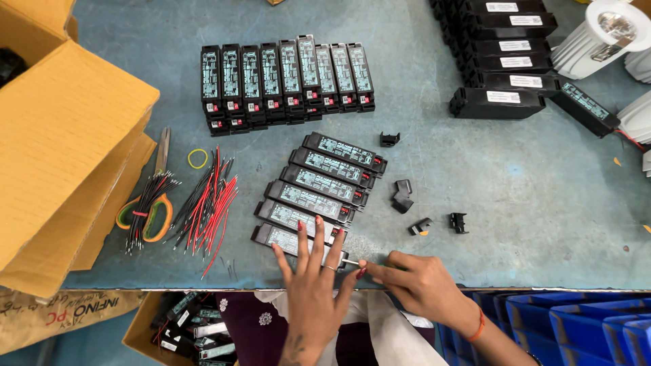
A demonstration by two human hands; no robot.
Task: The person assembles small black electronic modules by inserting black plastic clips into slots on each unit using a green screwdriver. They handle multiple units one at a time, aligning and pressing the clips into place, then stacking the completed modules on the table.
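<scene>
Black box [293, 241] at six o'clock lies pinned under the left hand [313, 285], fingers spread; right hand [413, 279] pinches a screwdriver [354, 262], which might slip off the desk [515, 203] edge.

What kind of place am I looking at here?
Probably a small electronics assembly workshop. Rows of identical black modules lie on a worn blue bench, beside bundles of red and black wires, and the right hand works a small screwdriver.
</scene>
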